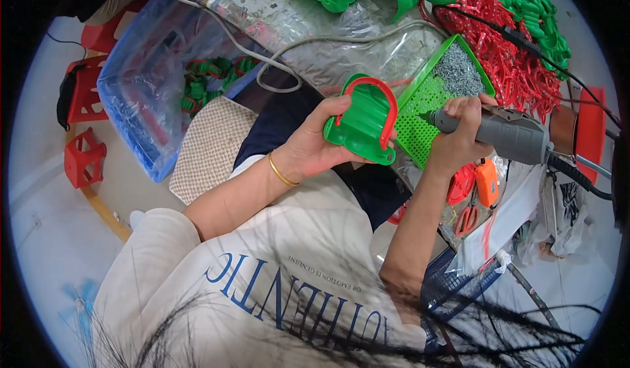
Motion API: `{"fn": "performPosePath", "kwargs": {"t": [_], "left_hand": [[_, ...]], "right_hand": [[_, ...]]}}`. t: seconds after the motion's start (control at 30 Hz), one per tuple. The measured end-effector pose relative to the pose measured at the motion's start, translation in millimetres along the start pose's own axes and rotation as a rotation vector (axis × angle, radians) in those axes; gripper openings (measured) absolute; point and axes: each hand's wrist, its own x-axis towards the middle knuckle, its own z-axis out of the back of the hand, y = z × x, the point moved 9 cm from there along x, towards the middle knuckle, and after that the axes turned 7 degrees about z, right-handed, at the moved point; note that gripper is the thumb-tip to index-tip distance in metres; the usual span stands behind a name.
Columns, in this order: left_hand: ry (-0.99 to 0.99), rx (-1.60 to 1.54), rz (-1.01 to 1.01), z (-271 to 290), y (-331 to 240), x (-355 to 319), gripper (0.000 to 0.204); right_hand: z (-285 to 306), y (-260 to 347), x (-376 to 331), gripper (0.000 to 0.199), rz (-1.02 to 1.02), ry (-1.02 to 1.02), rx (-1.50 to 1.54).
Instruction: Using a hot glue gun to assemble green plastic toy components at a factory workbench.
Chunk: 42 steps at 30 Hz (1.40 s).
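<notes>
Right hand [459,141] clamped around grey electric screwdriver [505,131], tip aimed leftward at green plastic piece [361,128] (red-rimmed), gripped just beside in left hand [315,146].

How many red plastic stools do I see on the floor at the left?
3: one stool at the top beside the blue bin, one below it, one lowest, lying tipped. Others may be hidden.
</notes>
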Motion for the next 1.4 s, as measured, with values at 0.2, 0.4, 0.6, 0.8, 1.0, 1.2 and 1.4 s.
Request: {"fn": "performPosePath", "kwargs": {"t": [0.2,0.4,0.6,0.8,1.0,1.2,1.4], "left_hand": [[0.007,-0.034,-0.012,3,1,1,0.061],[-0.040,-0.070,0.014,11,2,0,0.057],[-0.006,-0.065,-0.007,8,-1,0,0.056],[-0.005,-0.024,-0.027,13,-2,-1,0.055],[0.080,-0.082,0.038,6,9,-3,0.053],[0.090,-0.074,0.001,-1,11,-8,0.050],[0.061,-0.056,0.021,2,16,-10,0.051]], "right_hand": [[-2,-9,-5,0.016,-0.043,0.002,-0.013],[0,-14,-7,0.015,-0.046,0.010,-0.037],[-3,-14,-8,0.017,-0.047,0.007,-0.027],[-10,21,0,0.022,0.070,0.011,-0.037],[-53,71,-11,0.020,-0.045,0.152,0.267],[-95,77,-40,0.019,-0.065,0.280,0.348],[-101,72,-48,0.021,-0.057,0.283,0.325]]}}
